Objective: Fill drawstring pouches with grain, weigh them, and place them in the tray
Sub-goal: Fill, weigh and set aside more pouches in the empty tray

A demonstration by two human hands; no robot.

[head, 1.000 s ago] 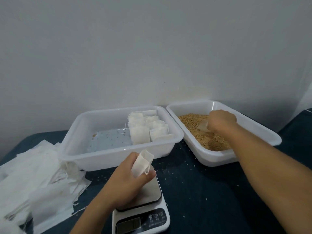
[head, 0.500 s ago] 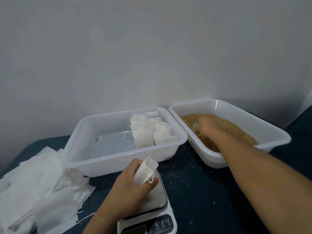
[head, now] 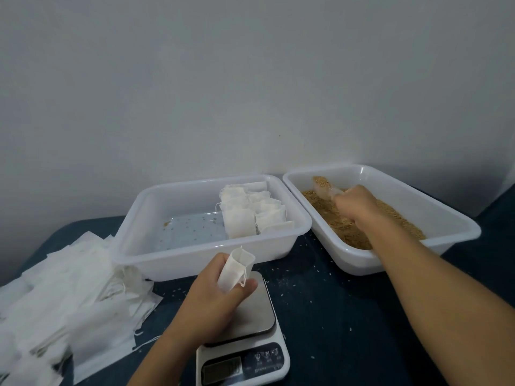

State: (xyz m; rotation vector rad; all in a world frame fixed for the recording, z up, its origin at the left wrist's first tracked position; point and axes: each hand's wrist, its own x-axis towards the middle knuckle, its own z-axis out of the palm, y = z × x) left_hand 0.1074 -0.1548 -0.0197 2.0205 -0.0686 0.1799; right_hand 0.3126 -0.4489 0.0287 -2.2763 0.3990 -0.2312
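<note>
— What's sitting around the scale?

— Left of it, loose empty pouches are lying heaped. Behind it, a tray is holding filled pouches. The left hand is pinching an open pouch above the platform.

— And the right hand?

— It's gripping a clear scoop over the grain in the bin right of the tray. The scale's buttons are too blurred to read.

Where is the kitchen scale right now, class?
In the head view, the kitchen scale sits at bottom centre on the dark table, just in front of the pouch tray, partly under the left hand.
</note>
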